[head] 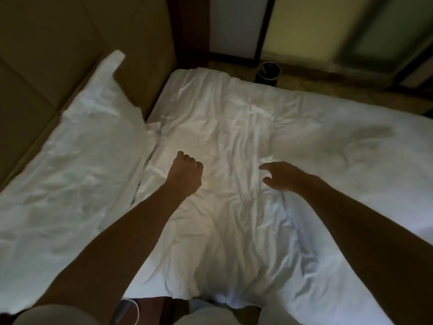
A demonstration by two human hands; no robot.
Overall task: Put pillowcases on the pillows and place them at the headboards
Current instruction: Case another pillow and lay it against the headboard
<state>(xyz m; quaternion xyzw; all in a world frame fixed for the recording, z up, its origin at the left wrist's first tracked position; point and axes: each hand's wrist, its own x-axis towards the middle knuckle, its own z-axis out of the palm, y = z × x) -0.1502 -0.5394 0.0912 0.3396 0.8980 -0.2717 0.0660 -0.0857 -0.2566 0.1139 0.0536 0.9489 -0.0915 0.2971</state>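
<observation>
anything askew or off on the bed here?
The white cover is heavily creased across its middle and bunched at the near edge. The pillow lies crumpled along the headboard, its far corner poking up. Nothing looks spilled or torn.

left sleeve (54,314): short, pale grey | hands (185,174) and forearms (121,242): bare | garment at waist (206,313): pale grey

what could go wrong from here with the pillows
1. The crumpled white fabric below the left hand and right hand shows no clear edge in this dim light, so they may grab the wrong layer.
2. The pillow rests unevenly against the headboard, one corner sticking up, and might slump forward.
</observation>
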